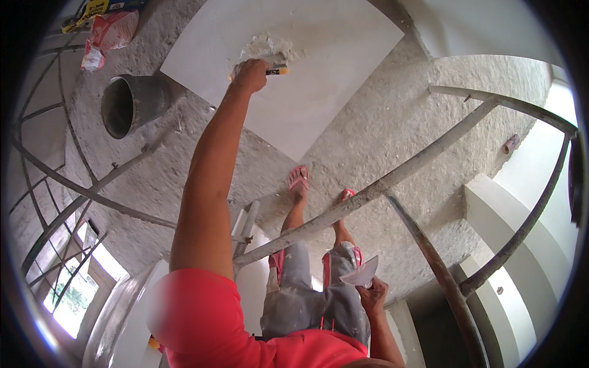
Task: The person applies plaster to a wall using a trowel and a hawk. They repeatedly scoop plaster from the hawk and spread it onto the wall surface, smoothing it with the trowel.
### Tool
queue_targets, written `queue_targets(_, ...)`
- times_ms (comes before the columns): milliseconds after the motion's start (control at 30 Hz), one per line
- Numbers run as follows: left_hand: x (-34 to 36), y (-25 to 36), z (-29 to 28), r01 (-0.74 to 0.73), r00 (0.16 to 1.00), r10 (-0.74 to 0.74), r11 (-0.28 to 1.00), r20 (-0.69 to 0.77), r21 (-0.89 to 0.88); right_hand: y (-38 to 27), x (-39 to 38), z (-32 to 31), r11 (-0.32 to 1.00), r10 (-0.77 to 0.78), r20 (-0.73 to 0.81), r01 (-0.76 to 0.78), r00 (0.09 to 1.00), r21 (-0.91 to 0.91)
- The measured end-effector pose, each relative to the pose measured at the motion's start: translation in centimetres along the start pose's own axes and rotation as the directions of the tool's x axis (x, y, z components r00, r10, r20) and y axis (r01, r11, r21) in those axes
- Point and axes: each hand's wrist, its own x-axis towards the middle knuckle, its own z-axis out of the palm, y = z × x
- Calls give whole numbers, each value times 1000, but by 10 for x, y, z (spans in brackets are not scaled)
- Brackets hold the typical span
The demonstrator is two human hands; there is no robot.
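My left arm stretches far forward over a large white board (331,67) on the floor. My left hand (251,76) is closed around a putty knife (277,72); its dark handle with a yellow end sticks out to the right, and its blade is mostly hidden. Just beyond the hand, a rough heap of white putty (267,46) lies on the board. Low and close to my right thigh, my right hand (373,297) grips a scraper (362,273) with a wide, pale, roughly triangular blade pointing up and left; its handle is inside the fingers.
A grey bucket (134,104) lies tipped left of the board, near a torn red-and-white bag (111,35). Scaffold pipes (380,186) cross between me and the rough concrete floor (423,129). Metal bars (58,178) stand at left, and white steps (509,214) at right.
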Motion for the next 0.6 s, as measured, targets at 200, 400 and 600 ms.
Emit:
queue_targets(200, 3, 44, -23, 97, 986, -122, 975, -116, -201, -11, -1, -33, 1000, 13, -16, -13, 1000, -4)
queue_targets(400, -3, 79, -7, 55, 998, -55, 998, 16, -28, 6, -1, -38, 996, 76, -1, -76, 997, -46)
queue_targets(600, -21, 67, 6, 121, 972, -161, 966, -168, -227, 1, -8, -45, 996, 85, -7, -85, 996, 11)
